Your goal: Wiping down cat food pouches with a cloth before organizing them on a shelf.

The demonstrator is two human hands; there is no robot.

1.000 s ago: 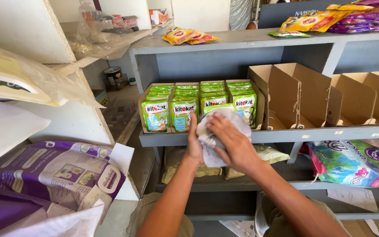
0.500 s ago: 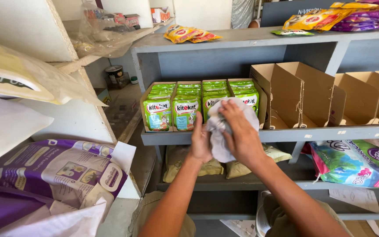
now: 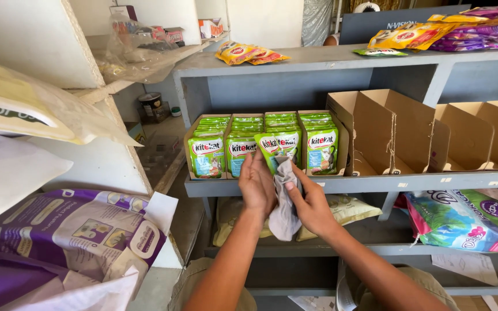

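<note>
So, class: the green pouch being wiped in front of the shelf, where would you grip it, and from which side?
Grip the green pouch by its lower left edge, coming from the left, as the left hand does. It stands upright and flat, and the right hand presses the grey cloth against its lower right, so the left edge is probably the free, thin part to pinch.
</note>
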